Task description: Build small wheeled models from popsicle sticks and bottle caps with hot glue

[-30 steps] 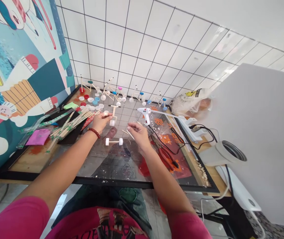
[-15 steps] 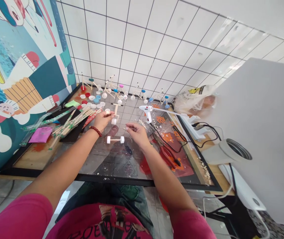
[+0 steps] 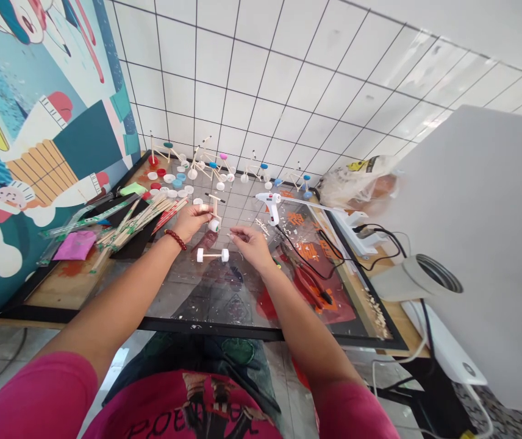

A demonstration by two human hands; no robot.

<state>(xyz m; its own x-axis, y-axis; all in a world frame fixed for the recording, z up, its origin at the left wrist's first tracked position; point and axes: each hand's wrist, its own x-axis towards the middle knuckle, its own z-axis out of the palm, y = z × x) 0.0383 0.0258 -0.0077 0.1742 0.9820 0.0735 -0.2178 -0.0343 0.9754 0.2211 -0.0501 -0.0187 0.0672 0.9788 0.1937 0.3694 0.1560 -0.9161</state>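
Observation:
My left hand (image 3: 192,221) pinches a small frame of wooden sticks (image 3: 216,206), with a dark-tipped crossbar on top and a white bottle-cap wheel (image 3: 214,225) at its lower end. To the right, my right hand (image 3: 249,244) is closed at the fingertips around a small pale piece (image 3: 229,235), too small to make out clearly. Between and below both hands, a pair of white cap wheels joined by a stick axle (image 3: 213,255) lies on the glass tabletop (image 3: 183,292). A white glue gun (image 3: 270,206) stands beyond my right hand.
Several finished stick tricycles (image 3: 256,174) line the back by the tiled wall. Loose bottle caps (image 3: 169,178) and a pile of wooden sticks (image 3: 137,222) lie left. Red-handled pliers (image 3: 309,286), a black cable (image 3: 304,262) and a plastic bag (image 3: 357,186) are right.
The stick frame in my left hand has turned and shifted slightly right, so its cap wheel faces me more. My right hand has hardly moved.

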